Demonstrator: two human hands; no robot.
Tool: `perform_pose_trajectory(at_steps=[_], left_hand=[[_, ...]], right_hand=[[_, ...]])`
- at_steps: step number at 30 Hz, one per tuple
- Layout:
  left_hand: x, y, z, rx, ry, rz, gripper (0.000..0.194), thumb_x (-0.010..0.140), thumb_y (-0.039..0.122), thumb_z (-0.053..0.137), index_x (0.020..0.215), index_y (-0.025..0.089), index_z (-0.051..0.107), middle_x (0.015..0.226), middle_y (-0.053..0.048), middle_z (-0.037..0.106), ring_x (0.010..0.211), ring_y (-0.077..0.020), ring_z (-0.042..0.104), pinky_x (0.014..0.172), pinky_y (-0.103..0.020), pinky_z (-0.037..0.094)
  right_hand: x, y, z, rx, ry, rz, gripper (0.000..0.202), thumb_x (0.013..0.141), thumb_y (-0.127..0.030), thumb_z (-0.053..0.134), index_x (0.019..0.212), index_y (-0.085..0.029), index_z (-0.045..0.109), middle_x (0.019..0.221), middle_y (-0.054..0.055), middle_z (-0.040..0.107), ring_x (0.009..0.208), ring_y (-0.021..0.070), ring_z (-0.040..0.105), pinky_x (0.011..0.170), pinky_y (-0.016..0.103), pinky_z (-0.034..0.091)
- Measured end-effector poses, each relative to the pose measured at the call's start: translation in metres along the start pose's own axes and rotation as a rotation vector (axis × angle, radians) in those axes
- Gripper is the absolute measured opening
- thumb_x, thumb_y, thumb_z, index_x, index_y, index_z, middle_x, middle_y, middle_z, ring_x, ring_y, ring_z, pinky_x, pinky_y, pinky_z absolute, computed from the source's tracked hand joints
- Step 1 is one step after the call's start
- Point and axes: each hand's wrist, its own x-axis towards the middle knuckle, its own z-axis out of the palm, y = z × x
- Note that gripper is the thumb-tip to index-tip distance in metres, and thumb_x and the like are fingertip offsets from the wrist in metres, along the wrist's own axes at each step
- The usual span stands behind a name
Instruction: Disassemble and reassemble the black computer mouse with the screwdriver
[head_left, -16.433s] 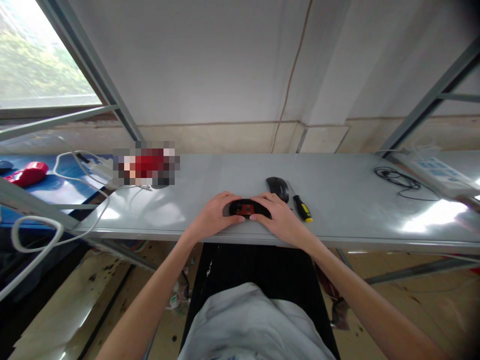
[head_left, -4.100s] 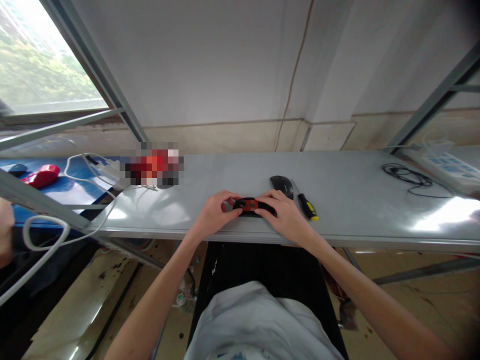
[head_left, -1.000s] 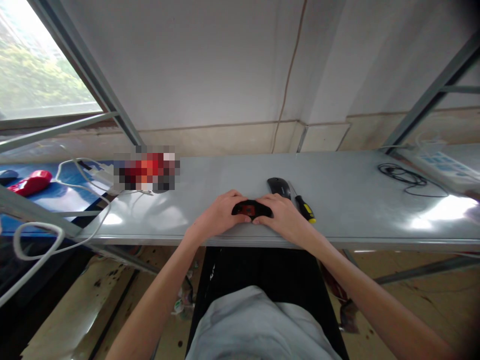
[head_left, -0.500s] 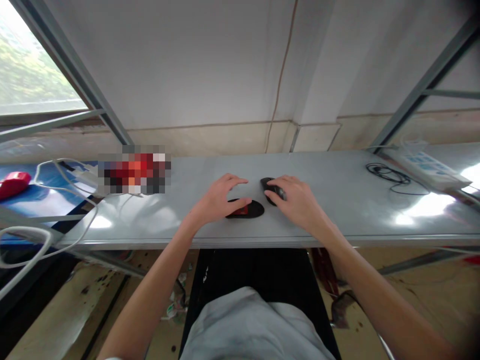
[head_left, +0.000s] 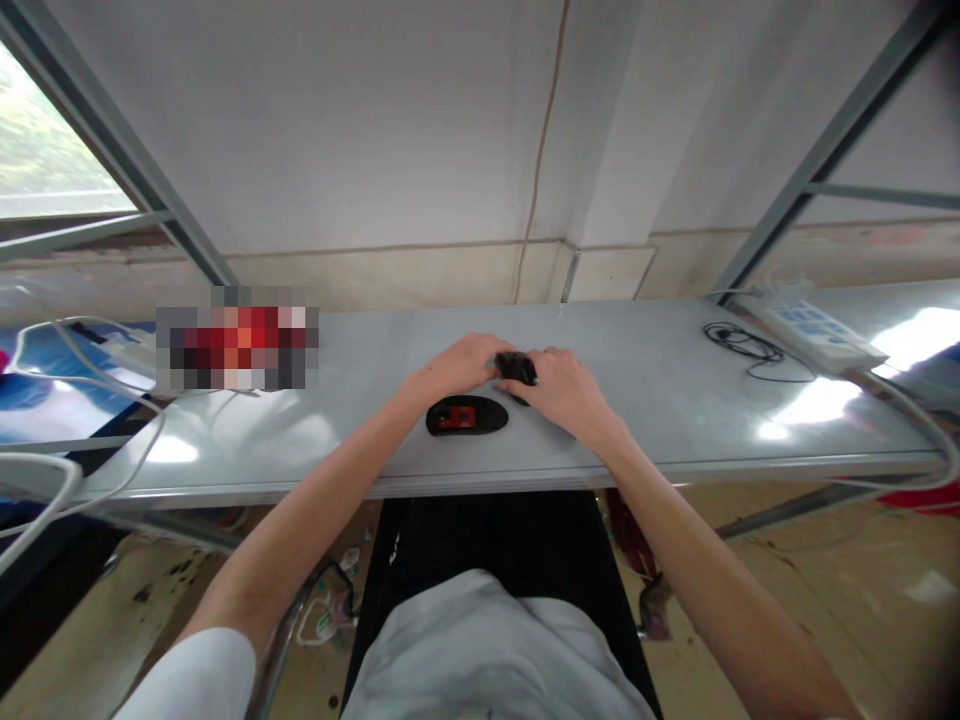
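Note:
In the head view, a black computer mouse cover [head_left: 517, 367] is tilted up between my two hands, a little above the desk. My right hand [head_left: 562, 388] is closed round its right side, hiding part of it. From the left, my left hand [head_left: 466, 362] meets the cover's other end, fingertips closed on its edge and slightly blurred. The oval black mouse base [head_left: 491, 415] lies flat on the desk just below, untouched, with a red circuit board [head_left: 463, 417] showing on its left half.
The grey desk [head_left: 360, 440] runs along a wall. To the left are a pixelated red item [head_left: 244, 345] and white cables [head_left: 154, 425]. A coiled black cable [head_left: 739, 343] and a white power strip [head_left: 821, 328] lie on the right.
My left hand has left the mouse base and moved up to the cover. My right hand has lifted and tilted the cover. The view has shifted slightly right.

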Motion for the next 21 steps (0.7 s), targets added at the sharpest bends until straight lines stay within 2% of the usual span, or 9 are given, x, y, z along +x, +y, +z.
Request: perform_pose_trajectory(at_steps=[6,10,13,15,17,21], left_hand=[[-0.008,-0.003,0.001,0.051,0.023,-0.023,0.035,0.09,0.013,0.073,0.124,0.022,0.077,0.122,-0.008,0.079,0.118,-0.0286,0.073,0.11,-0.046,0.053],[-0.02,-0.005,-0.009,-0.037,0.045,-0.046,0.037,0.09,0.014,0.075,0.125,0.023,0.076,0.118,-0.006,0.08,0.112,-0.0258,0.074,0.104,-0.043,0.055],[-0.035,-0.005,-0.02,-0.147,0.1,-0.138,0.046,0.087,0.023,0.083,0.132,0.025,0.074,0.126,-0.006,0.078,0.112,-0.0256,0.073,0.099,-0.041,0.058],[-0.047,-0.004,-0.027,-0.19,0.132,-0.197,0.061,0.084,0.031,0.088,0.141,0.026,0.07,0.139,-0.009,0.074,0.117,-0.0273,0.072,0.097,-0.041,0.06],[-0.062,-0.002,-0.031,-0.244,0.142,-0.207,0.07,0.083,0.037,0.089,0.148,0.027,0.066,0.147,-0.01,0.07,0.124,-0.0292,0.07,0.099,-0.042,0.061],[-0.089,0.007,-0.029,-0.422,0.157,-0.173,0.061,0.085,0.038,0.087,0.142,0.024,0.071,0.141,-0.009,0.074,0.126,-0.029,0.071,0.113,-0.046,0.056]], right_hand=[[0.001,-0.004,0.003,0.047,-0.026,-0.005,0.023,0.092,-0.034,0.075,0.106,-0.016,0.075,0.099,0.017,0.077,0.095,0.0328,0.073,0.079,0.039,0.054],[0.004,-0.004,0.0,0.133,-0.033,-0.039,0.026,0.088,-0.026,0.073,0.111,-0.013,0.073,0.105,0.018,0.078,0.097,0.0332,0.073,0.081,0.04,0.054],[0.004,-0.005,-0.006,0.218,-0.037,-0.105,0.032,0.088,-0.026,0.074,0.117,-0.013,0.073,0.11,0.015,0.079,0.1,0.0315,0.074,0.088,0.04,0.054],[0.002,-0.006,-0.011,0.267,-0.035,-0.158,0.036,0.088,-0.027,0.075,0.122,-0.015,0.072,0.116,0.013,0.079,0.106,0.0308,0.073,0.096,0.041,0.054],[-0.001,-0.007,-0.014,0.304,-0.037,-0.207,0.039,0.088,-0.026,0.075,0.126,-0.018,0.071,0.121,0.011,0.078,0.109,0.0301,0.073,0.101,0.042,0.053],[-0.011,-0.013,-0.016,0.443,-0.086,-0.33,0.043,0.091,-0.022,0.069,0.134,-0.023,0.065,0.132,0.008,0.075,0.116,0.0279,0.072,0.103,0.042,0.054]])
